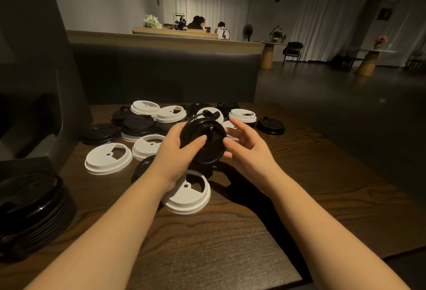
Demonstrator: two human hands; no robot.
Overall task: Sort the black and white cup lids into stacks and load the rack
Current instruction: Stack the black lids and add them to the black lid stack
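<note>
We hold a small stack of glossy black plastic cup lids (pixel 204 142) tilted above the dark wood-grain desk (pixel 322 186). Our left hand (pixel 177 151) grips it, thumb laid across the top face, fingers curled behind the rim. Our right hand (pixel 244 144) is beside it, fingers loosely spread, fingertips near or touching the right edge; contact uncertain.

Handling, as we judge it: thin moulded plastic, very light, stiff at the rim but flexible across the dome, smooth and a little slippery. Best taken by the rim on opposite sides; lids should nest easily if squared up, and a loose stack may slide apart when tipped.

Count on the desk: white plastic lids (pixel 108 158), about eight visible, one (pixel 187 194) lying under our left wrist. Loose black lids (pixel 270 125), roughly eight, several overlapped and shadowed, so count uncertain. A tall nested stack of black lids (pixel 30 206) stands at the left desk edge; number unreadable. We cannot make out the rack with certainty.
</note>
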